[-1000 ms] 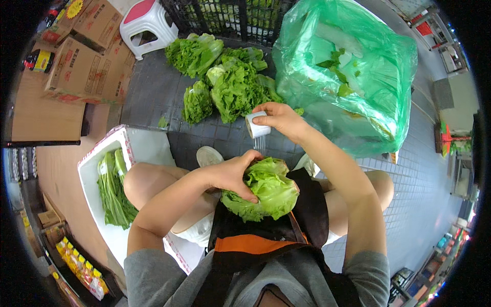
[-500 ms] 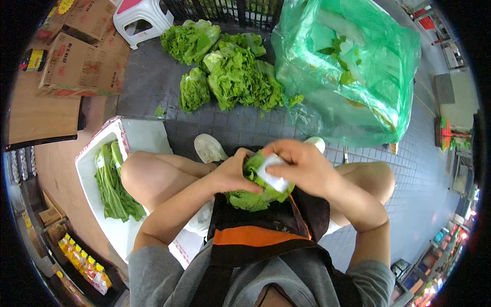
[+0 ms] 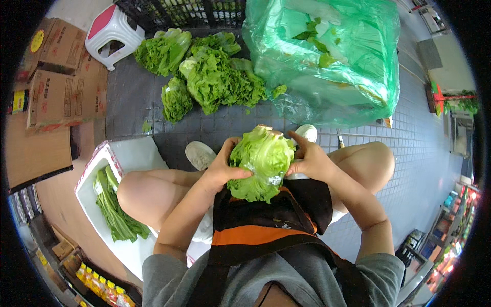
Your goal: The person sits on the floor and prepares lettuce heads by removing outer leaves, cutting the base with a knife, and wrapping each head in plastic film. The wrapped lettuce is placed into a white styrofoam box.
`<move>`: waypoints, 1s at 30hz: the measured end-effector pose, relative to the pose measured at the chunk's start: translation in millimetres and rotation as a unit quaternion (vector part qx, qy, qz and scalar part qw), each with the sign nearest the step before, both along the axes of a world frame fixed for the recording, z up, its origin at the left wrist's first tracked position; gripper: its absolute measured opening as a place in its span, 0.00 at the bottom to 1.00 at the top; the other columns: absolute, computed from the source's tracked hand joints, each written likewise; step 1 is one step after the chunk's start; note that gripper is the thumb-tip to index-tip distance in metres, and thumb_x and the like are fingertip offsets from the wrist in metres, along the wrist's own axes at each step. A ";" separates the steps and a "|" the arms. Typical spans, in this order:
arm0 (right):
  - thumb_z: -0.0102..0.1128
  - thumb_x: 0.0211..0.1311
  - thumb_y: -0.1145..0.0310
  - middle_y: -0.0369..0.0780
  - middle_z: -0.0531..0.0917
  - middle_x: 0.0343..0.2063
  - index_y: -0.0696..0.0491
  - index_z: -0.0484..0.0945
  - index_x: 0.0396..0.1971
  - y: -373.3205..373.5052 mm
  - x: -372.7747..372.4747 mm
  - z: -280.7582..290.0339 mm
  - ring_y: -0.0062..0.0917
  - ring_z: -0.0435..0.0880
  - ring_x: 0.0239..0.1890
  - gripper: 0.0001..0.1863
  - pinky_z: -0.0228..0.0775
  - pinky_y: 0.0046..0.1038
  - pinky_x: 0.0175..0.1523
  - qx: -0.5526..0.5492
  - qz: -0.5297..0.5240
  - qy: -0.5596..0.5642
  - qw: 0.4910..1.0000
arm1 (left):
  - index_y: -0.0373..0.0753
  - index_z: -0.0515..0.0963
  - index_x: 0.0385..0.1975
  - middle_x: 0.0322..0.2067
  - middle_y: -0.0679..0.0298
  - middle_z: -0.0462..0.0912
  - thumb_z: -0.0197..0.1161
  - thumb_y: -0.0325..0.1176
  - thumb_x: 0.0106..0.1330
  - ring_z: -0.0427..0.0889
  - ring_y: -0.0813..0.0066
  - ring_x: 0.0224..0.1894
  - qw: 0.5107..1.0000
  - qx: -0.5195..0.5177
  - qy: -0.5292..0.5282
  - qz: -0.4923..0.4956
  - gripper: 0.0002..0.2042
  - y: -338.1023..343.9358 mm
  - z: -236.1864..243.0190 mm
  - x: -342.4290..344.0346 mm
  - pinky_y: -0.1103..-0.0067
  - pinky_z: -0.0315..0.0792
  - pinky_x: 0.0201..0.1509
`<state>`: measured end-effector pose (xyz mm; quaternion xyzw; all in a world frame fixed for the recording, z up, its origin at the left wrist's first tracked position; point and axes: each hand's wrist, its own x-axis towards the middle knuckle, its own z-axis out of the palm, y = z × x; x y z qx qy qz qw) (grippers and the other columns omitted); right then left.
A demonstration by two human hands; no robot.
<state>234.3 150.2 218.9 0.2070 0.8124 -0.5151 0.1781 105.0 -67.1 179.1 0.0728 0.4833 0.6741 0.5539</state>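
Between my two hands a head of lettuce (image 3: 262,158) is held up over my lap, its cut stem end facing away from me. A shiny clear and whitish band or film shows low on its near right side. My left hand (image 3: 223,166) grips the lettuce on the left, thumb across the front leaves. From the right, my right hand (image 3: 311,158) presses its thumb and fingers against the leaves. Beyond my shoes lies a pile of loose lettuce heads (image 3: 207,77) on the dark tiled floor.
A large box lined with a green plastic bag (image 3: 332,84) holds some leaf scraps at far right. To my left stands a white foam box (image 3: 140,151) with long leafy greens (image 3: 115,207). A knife (image 3: 340,138) lies near my right knee; a stool (image 3: 113,37) and cartons (image 3: 64,100) stand far left.
The lettuce has been turned and raised, now showing its stem end. My right hand has moved from the white patch on its top to its right side. The view has shifted slightly.
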 end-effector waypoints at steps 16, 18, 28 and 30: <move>0.70 0.32 0.40 0.46 0.82 0.27 0.66 0.78 0.36 -5.2 -35.7 -18.6 0.29 0.80 0.32 0.41 0.70 0.27 0.41 -0.139 -0.005 -0.034 0.990 | 0.35 0.50 0.62 0.57 0.56 0.62 0.78 0.41 0.33 0.62 0.67 0.58 0.986 0.010 0.165 -0.003 0.54 1.2 19.4 -22.8 0.74 0.57 0.61; 0.66 0.31 0.33 0.49 0.80 0.21 0.67 0.78 0.26 -10.7 -40.3 -29.5 0.33 0.80 0.27 0.43 0.70 0.31 0.35 -0.068 0.036 -0.055 0.995 | 0.35 0.52 0.61 0.55 0.58 0.64 0.78 0.40 0.36 0.64 0.68 0.57 0.996 0.011 0.093 0.006 0.51 2.3 18.5 -21.3 0.74 0.59 0.60; 0.57 0.30 0.26 0.52 0.75 0.13 0.69 0.74 0.12 -14.3 -71.0 29.7 0.40 0.77 0.21 0.48 0.68 0.34 0.29 0.047 0.202 -0.135 0.969 | 0.35 0.56 0.59 0.51 0.59 0.70 0.75 0.38 0.39 0.68 0.69 0.55 0.999 -0.025 -0.011 -0.023 0.46 -12.5 22.7 -17.1 0.75 0.61 0.59; 0.57 0.30 0.26 0.52 0.75 0.14 0.70 0.74 0.12 -14.9 -71.2 30.9 0.40 0.78 0.21 0.49 0.69 0.34 0.29 0.056 0.212 -0.143 0.965 | 0.35 0.56 0.59 0.52 0.59 0.69 0.74 0.38 0.40 0.69 0.68 0.54 0.998 -0.035 -0.052 0.001 0.45 -19.5 26.8 -11.7 0.74 0.61 0.59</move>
